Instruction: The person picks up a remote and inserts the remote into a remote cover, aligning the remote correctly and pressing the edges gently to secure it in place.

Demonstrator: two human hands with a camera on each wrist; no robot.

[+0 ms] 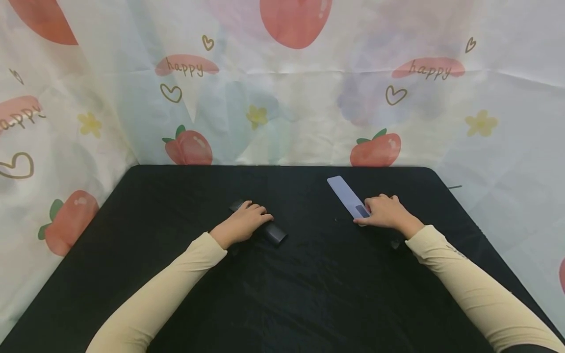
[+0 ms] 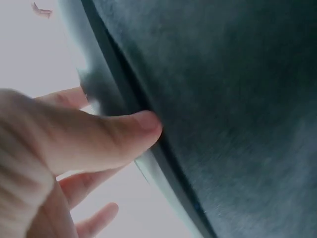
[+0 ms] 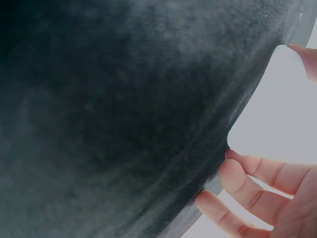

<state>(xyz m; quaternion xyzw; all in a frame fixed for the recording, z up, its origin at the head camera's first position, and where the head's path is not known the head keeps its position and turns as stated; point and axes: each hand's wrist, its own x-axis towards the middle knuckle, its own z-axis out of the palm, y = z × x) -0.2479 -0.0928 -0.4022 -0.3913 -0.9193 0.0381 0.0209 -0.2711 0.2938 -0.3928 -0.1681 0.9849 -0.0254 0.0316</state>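
My left hand reaches over a long dark grey case-like object lying slantwise on the black table. It grips the object across its middle, and part of the top is hidden under the fingers. In the left wrist view the thumb presses along the object's near edge, with fingers on the far side. On the right, my right hand holds the near end of a long flat pale lilac object with a darker rectangle on it. Thumb and fingers pinch this pale object from opposite edges in the right wrist view.
The black-covered table has rounded far corners. Behind it hangs a pale printed curtain with fruit, hearts and flowers, and it continues along the left and right sides. A small dark glossy thing shows beneath the right wrist.
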